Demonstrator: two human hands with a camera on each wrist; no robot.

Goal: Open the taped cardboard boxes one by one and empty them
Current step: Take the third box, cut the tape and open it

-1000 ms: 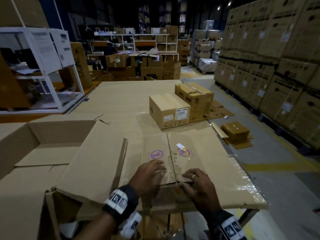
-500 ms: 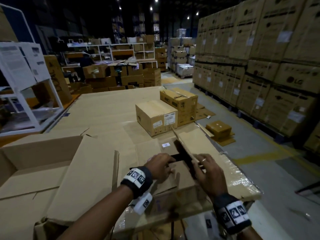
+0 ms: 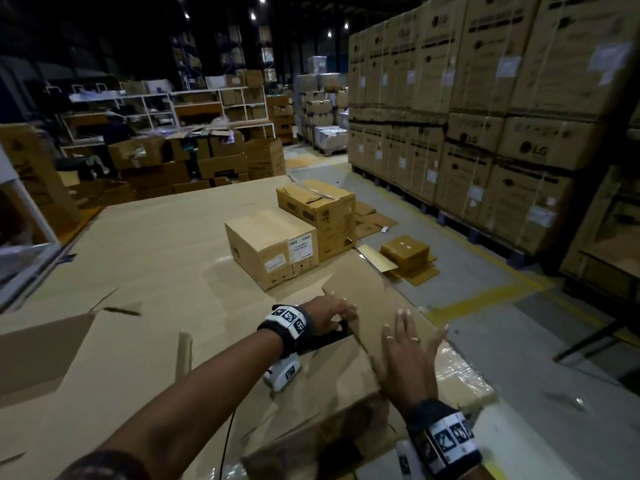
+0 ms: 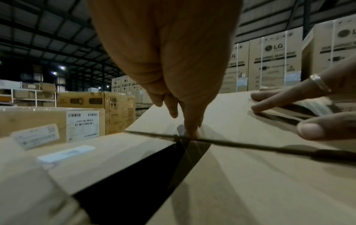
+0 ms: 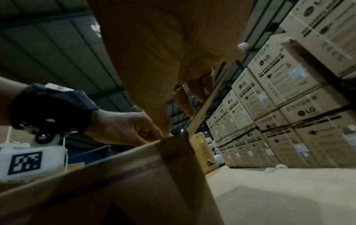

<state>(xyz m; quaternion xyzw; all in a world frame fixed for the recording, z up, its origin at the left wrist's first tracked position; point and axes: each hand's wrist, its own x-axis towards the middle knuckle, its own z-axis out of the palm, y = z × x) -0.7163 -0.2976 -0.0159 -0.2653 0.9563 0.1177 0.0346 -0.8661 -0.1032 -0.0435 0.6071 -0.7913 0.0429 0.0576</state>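
Note:
A brown cardboard box [image 3: 329, 379] stands at the table's near edge, directly in front of me. Its top flaps are parted, and a dark gap [image 3: 329, 337] shows between them. My left hand [image 3: 337, 311] reaches over the gap with fairly straight fingers, fingertips touching the right flap's edge [image 4: 192, 132]. My right hand [image 3: 408, 344] lies flat with spread fingers on the right flap [image 3: 374, 296], which tilts up and outward. The box's contents are hidden in the dark. Two closed boxes stand farther back: a labelled one [image 3: 273, 244] and a taller one [image 3: 318, 209].
A big open carton [image 3: 69, 358] sits at my left. Cardboard sheets cover the table [image 3: 156, 244], whose right edge [image 3: 460, 372] is wrapped in plastic film. A small box [image 3: 405, 251] lies on flattened cardboard on the floor. Stacked LG cartons [image 3: 502, 133] line the right.
A second ago both hands pressed on the closed seam of the box. The flaps have since parted, the right flap has swung up and right, and my right hand has flattened onto it.

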